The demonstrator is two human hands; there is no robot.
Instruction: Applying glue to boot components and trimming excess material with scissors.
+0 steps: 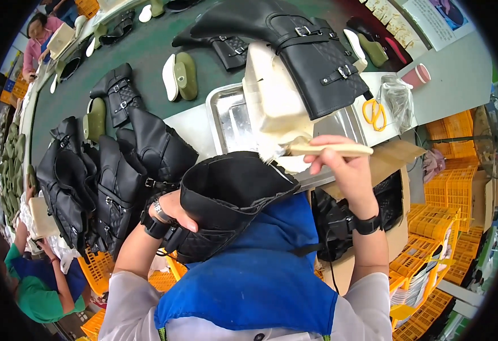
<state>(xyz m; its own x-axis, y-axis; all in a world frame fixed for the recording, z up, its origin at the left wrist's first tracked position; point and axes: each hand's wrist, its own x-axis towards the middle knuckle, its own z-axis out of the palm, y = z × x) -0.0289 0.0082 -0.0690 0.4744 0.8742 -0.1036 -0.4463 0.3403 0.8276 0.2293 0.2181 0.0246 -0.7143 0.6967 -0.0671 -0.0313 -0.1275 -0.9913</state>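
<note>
My left hand (175, 208) grips a black boot upper (215, 202) from its left side, thumb on the outside. The upper's wide mouth faces up, and its dark inside shows. In my right hand (340, 162) is a brush (331, 149), held by its pale handle, with its white bristles at the upper's far rim. Beyond the brush stands a cream-coloured container (269, 94) in a metal tray (229, 116). Across that container lies another black boot upper with buckles (311, 62). The fingers of my left hand are partly hidden behind the upper.
Several black boot uppers (115, 193) stand on the left. Green-and-white soles (186, 77) lie on the green conveyor belt (146, 54). Orange scissors (374, 115) and a plastic bag (397, 102) are right of the tray. Yellow crates (419, 244) line the right side; other people work at left.
</note>
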